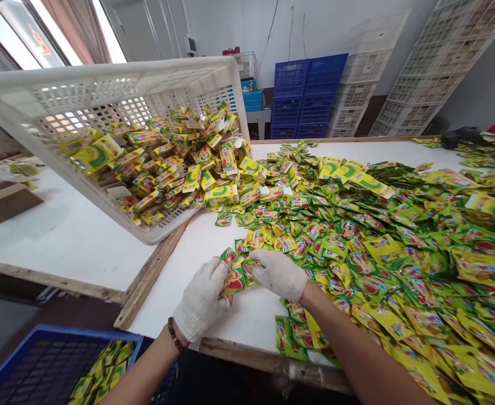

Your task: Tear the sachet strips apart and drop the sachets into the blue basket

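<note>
My left hand [203, 295], in a white fingerless-style glove, has its fingers and thumb closed around a few small green packets [235, 279] printed with red watermelon slices. Facing it, my right hand [279, 275] is gloved too, its bent fingertips gripping the right side of the same small bunch. The packets are just above the white tabletop [247, 315]. Close to my right hand spreads a large heap of green and yellow packets [357, 247]. Part of the bunch is hidden behind my fingers.
A white plastic crate [23, 93] lies tipped on its side, small yellow-green boxes [175, 169] spilling toward the heap. Flattened yellow boxes [352, 171] lie on the packets. Below left stands a blue crate [40, 332] holding more packets. Blue crates [302, 101] and white crates [428, 67] are stacked behind.
</note>
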A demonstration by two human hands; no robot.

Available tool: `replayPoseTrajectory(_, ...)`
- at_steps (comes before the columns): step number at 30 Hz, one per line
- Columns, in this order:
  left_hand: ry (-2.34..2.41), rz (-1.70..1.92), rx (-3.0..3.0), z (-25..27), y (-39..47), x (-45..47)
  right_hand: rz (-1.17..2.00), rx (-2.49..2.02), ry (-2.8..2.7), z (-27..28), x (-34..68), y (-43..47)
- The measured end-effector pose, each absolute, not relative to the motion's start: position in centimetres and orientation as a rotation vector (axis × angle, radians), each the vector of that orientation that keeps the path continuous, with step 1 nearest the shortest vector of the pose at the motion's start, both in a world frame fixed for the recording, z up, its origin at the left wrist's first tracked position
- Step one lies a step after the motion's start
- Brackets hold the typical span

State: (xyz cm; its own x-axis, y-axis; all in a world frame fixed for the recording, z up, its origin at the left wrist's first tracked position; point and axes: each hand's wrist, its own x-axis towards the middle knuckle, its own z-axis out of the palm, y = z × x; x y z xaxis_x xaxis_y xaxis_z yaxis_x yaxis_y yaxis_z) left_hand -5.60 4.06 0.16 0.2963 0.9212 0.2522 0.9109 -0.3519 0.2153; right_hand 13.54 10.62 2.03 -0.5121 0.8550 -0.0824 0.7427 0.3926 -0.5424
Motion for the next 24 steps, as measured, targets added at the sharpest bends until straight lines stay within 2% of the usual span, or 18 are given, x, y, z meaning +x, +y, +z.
replayPoseTrajectory(8,1.584,0.633,2.38,0.8,4.5,-6.0,1.105,-1.123,-2.376,2.1,15.0,11.4)
replayPoseTrajectory(10,1.605,0.637,2.431,0.5,4.3,-5.9,1.106,-1.101,-2.41,2.3,14.8,11.3)
replayPoseTrajectory(14,1.712,0.675,2.551,-0.5,4.0,-5.1,0.884,-1.326,-2.351,2.0,13.5,10.5)
replayPoseTrajectory(19,1.829,0.636,2.501,0.0,4.1,-5.1,1.257,-1.336,-2.093,1.3,13.2,10.7)
replayPoseTrajectory(23,1.818,0.637,2.538,0.5,4.2,-5.2,1.132,-1.18,-2.172,1.7,13.5,10.8)
replayPoseTrajectory(24,1.816,0.637,2.538,0.5,4.2,-5.1,1.182,-1.126,-2.206,2.0,13.5,10.6)
